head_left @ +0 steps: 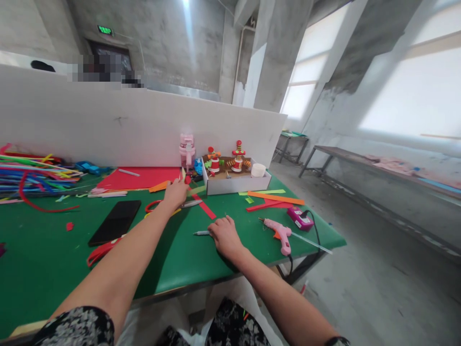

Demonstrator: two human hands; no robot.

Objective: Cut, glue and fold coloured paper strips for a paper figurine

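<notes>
My left hand (pixel 176 193) reaches to the middle of the green table, its fingers bent together beside a small red ball (pixel 188 179) and a pale yellow-green strip. What the fingertips hold is too small to tell. My right hand (pixel 226 235) is closed around the end of a grey pen (pixel 201 233) near the table's front edge. Between the hands lies a red paper strip (pixel 207 209). Scissors with red handles (pixel 153 206) lie partly behind my left wrist. A white box (pixel 237 185) beyond my hands holds two red-and-white figures with coiled arms and a white roll.
A pink glue gun (pixel 281 234) lies at the right, its cord near a purple box (pixel 300 218). A black phone (pixel 115 223) lies left of my forearm. Coloured pipe cleaners (pixel 39 175) are heaped at far left. A white partition (pixel 137 129) stands behind.
</notes>
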